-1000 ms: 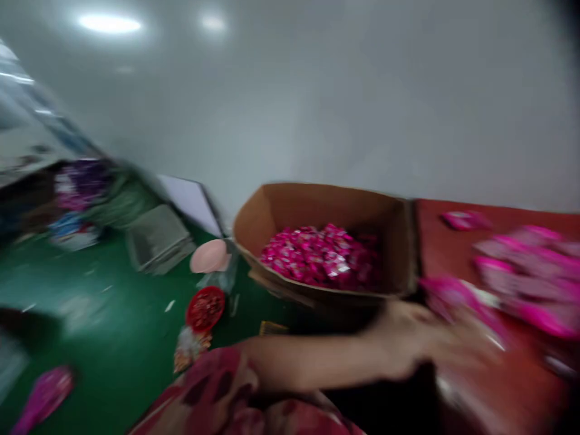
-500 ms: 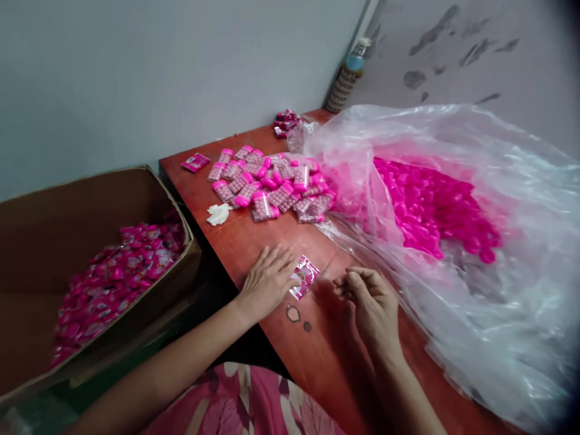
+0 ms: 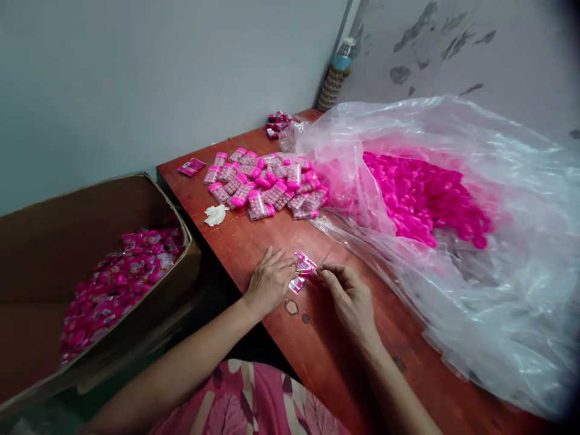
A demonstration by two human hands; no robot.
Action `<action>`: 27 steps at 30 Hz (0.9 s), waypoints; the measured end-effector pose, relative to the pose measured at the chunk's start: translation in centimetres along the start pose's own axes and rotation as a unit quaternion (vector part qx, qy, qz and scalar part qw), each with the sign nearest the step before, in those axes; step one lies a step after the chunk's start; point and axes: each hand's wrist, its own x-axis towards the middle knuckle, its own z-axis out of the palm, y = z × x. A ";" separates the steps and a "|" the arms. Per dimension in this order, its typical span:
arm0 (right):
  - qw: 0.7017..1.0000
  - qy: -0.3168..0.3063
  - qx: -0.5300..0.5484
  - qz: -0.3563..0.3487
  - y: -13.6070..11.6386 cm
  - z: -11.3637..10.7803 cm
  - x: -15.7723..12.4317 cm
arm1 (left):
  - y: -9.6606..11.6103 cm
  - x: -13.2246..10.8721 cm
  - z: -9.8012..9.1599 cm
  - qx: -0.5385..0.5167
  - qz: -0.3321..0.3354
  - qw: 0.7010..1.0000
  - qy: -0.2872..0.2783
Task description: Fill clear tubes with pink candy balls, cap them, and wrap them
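A small pink printed packet (image 3: 304, 264) lies flat on the reddish-brown table (image 3: 244, 241). My left hand (image 3: 270, 283) rests palm down at its left edge, fingers stretched out and fingertips touching it. At the packet's right edge, my right hand (image 3: 348, 296) has thumb and fingers pinched together; whether it grips the edge or something tiny is hidden. Beyond the hands is a pile of clear containers (image 3: 274, 192) with pink caps and pale pink beads inside.
A cardboard box (image 3: 188, 241) of pink packets (image 3: 122, 278) stands left. A large clear bag (image 3: 512, 302) of pink caps (image 3: 421, 199) covers the right side. At the back are a bottle (image 3: 335, 75) and a packet stack (image 3: 277, 124); white scrap (image 3: 215, 215) lies nearer.
My right hand has moved left to the packet's right edge. My left hand stays at the packet's left side. The whole view has shifted slightly.
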 end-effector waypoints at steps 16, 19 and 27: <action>0.985 -0.064 0.141 0.077 -3.5 2.2 1.5 | 1.9 0.5 -2.8 -0.457 -0.270 0.847 -0.015; 0.980 -0.150 0.092 0.088 -4.1 1.9 2.6 | 1.4 0.7 -2.8 -0.557 -0.359 0.746 -0.061; 0.864 -0.026 -0.450 -0.224 -4.8 3.8 9.4 | 1.3 0.6 -2.6 -0.582 -0.420 0.696 -0.017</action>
